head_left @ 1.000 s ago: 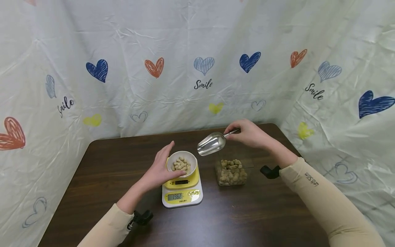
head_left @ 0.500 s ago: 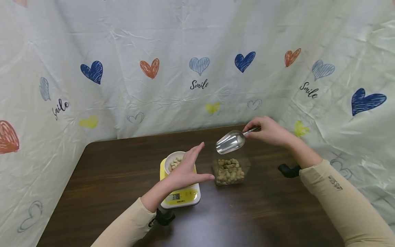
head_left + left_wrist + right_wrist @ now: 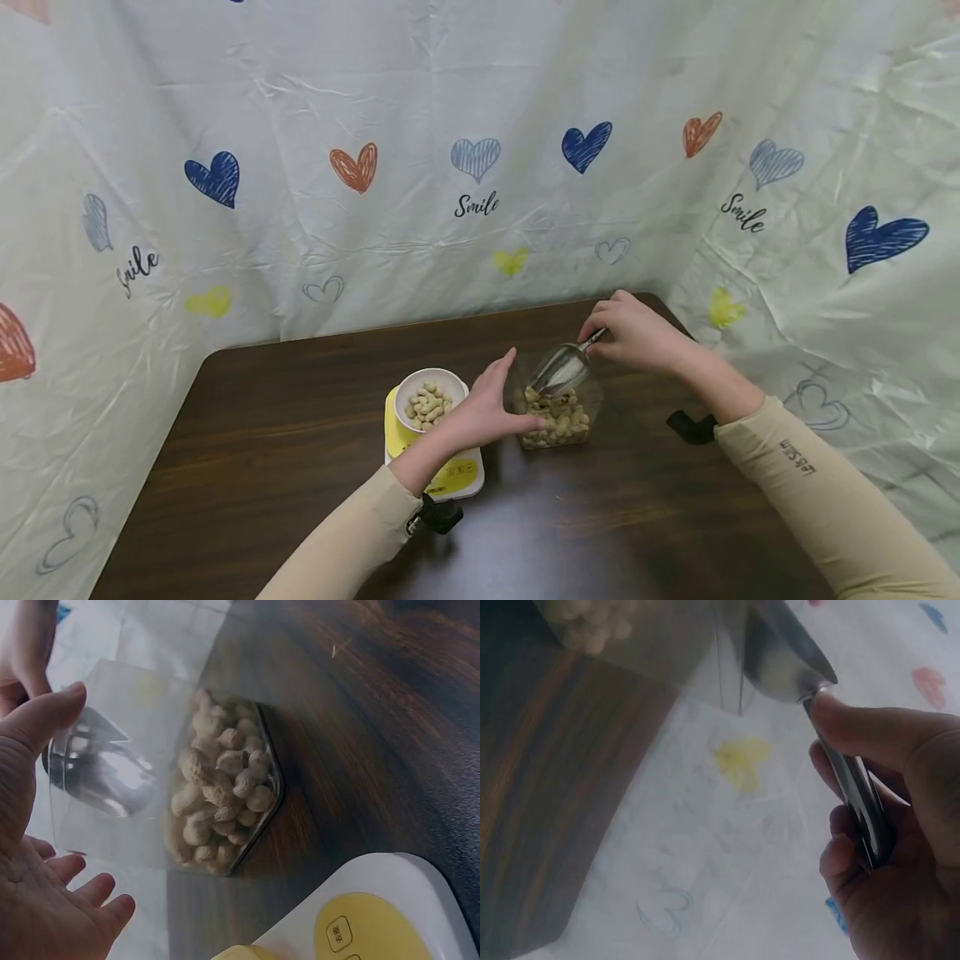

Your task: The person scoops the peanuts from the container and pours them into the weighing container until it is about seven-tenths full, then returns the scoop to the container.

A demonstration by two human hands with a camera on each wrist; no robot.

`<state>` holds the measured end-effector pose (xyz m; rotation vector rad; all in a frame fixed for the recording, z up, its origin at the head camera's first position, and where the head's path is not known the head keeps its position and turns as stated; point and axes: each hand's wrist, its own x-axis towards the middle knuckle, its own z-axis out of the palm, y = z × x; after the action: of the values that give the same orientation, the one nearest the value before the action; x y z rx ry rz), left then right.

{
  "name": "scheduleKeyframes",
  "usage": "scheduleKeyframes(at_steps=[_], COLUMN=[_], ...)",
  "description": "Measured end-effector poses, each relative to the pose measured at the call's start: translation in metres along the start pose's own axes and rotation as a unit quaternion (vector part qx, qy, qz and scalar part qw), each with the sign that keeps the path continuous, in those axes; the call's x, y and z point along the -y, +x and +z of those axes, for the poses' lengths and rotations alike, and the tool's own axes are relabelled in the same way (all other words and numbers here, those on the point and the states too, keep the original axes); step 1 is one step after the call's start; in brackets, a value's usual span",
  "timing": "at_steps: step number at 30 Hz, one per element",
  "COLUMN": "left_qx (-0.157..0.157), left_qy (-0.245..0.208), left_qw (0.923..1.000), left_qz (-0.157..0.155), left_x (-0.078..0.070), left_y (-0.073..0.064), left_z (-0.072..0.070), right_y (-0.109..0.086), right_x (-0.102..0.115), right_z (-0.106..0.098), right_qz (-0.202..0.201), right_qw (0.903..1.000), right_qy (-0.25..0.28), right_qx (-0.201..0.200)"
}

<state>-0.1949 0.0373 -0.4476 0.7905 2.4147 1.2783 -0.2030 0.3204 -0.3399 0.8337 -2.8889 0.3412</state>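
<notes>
One dark wood-grain table (image 3: 615, 533) bears a yellow-and-white digital scale (image 3: 456, 479), a clear box (image 3: 593, 393) to its right, toward the far right corner, and a white bowl (image 3: 448, 382) on the scale. A metal scoop (image 3: 561, 370) slants mouth-down into the box, above or just at the in-shell peanuts (image 3: 225, 772); more lie in the bowl. Digging against a wall could slide or tip the box, since the left hand (image 3: 483, 412) may not be bracing it; an overfull scoop could shed peanuts. That hand reaches past the scale, thumb and fingers spread about the box's left side, contact unclear. The right hand (image 3: 637, 333), near the far right corner, grasps the scoop's handle, thumb at the neck, fingers curled round.
</notes>
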Motion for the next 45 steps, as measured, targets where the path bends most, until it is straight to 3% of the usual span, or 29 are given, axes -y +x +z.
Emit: scheduleKeyframes(at_steps=[10, 15, 21, 29, 36, 45], left_qx=[0.003, -0.003, -0.013, -0.017, -0.016, -0.017], left_qy=[0.004, 0.011, 0.018, 0.025, 0.032, 0.038], left_qw=[1.0, 0.9999, 0.9997, 0.9996, 0.9994, 0.9991], left_qz=[-0.005, 0.0, 0.001, 0.003, 0.003, 0.003], left_x=[-0.002, -0.003, -0.003, -0.005, -0.007, -0.007], left_y=[0.006, 0.008, 0.009, 0.008, 0.008, 0.009], left_z=[-0.001, -0.001, 0.0, -0.001, -0.002, -0.002], right_y=[0.006, 0.009, 0.011, 0.013, 0.015, 0.012], right_x=[0.011, 0.01, 0.002, -0.007, -0.011, -0.023], right_z=[0.025, 0.044, 0.049, 0.044, 0.042, 0.03], right_qz=[-0.074, -0.111, -0.065, -0.016, 0.005, 0.039], right_qw=[0.9919, 0.9876, 0.997, 0.993, 0.9895, 0.983], right_qy=[-0.091, -0.106, -0.031, 0.05, 0.075, 0.136], right_qx=[-0.048, -0.033, 0.029, 0.106, 0.124, 0.117])
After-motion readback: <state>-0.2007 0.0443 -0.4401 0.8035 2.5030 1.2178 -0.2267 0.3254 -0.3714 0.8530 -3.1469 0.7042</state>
